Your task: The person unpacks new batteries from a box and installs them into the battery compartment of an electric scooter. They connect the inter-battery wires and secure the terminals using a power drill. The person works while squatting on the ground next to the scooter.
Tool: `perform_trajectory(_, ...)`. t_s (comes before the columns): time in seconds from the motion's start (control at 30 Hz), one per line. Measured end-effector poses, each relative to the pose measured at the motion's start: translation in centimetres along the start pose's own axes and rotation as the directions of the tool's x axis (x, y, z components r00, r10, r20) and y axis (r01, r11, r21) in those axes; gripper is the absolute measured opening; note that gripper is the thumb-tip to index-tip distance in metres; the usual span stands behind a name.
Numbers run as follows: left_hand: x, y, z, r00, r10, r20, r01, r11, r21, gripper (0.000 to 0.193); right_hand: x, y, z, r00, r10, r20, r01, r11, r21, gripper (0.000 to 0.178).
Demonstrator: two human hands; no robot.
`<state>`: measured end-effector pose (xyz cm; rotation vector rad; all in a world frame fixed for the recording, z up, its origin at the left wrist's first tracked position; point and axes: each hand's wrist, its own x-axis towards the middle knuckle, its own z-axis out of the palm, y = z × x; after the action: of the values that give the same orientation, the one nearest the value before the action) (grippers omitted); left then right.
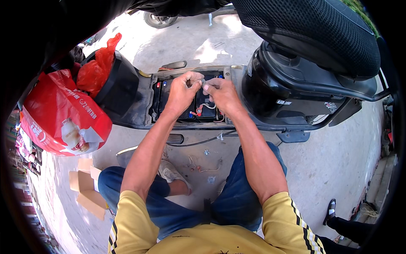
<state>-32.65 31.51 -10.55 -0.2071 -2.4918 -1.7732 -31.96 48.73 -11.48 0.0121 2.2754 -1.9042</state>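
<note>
Both my arms reach forward over the open floorboard compartment [154,115] of an electric scooter, where black batteries [163,99] sit side by side. My left hand [185,90] and my right hand [222,94] meet above the batteries, fingertips pinched together around a small greyish piece [202,81] too small to name. Below my right hand, a red terminal cover [199,111] and a short pale wire [209,106] lie on a battery top. Blue and red caps show at other battery corners.
Left, a red printed bag [55,114] and a red plastic bag [99,67] hang at the scooter's front. Right stands its black body [270,80] beneath a mesh-covered seat [313,34]. On the ground are an open cardboard box [89,188] and wire scraps [207,169]. Another person's foot [331,209] shows at lower right.
</note>
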Motion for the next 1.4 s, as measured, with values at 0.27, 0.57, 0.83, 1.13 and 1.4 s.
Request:
perform_trajectory(0.27,6.4,-3.2,0.1,0.933,-0.241,0.265,0.238,0.970,0.044,0.014,-2.8,1.7,1.3,0.952,-0.306,0.011,0.178,0.527,-0.831,0.018)
perform_trajectory(0.57,10.2,-4.2,4.4,0.886,-0.257,0.386,0.161,0.951,0.265,0.015,-2.2,2.6,1.1,0.969,-0.237,-0.074,0.074,0.559,-0.826,0.019)
perform_trajectory(0.83,12.9,-5.3,5.6,0.870,-0.252,0.423,0.117,0.940,0.319,0.018,-1.6,2.6,2.0,0.975,-0.204,-0.089,0.038,0.547,-0.837,0.029)
perform_trajectory(1.13,12.8,-4.4,6.1,0.902,-0.150,0.406,-0.046,0.899,0.435,0.019,-1.2,2.9,2.0,0.977,-0.187,-0.104,0.018,0.555,-0.831,0.024)
perform_trajectory(1.4,13.3,-5.6,6.7,0.912,-0.134,0.389,-0.068,0.883,0.464,0.019,-1.3,2.6,2.2,0.979,-0.172,-0.110,0.002,0.547,-0.837,0.022)
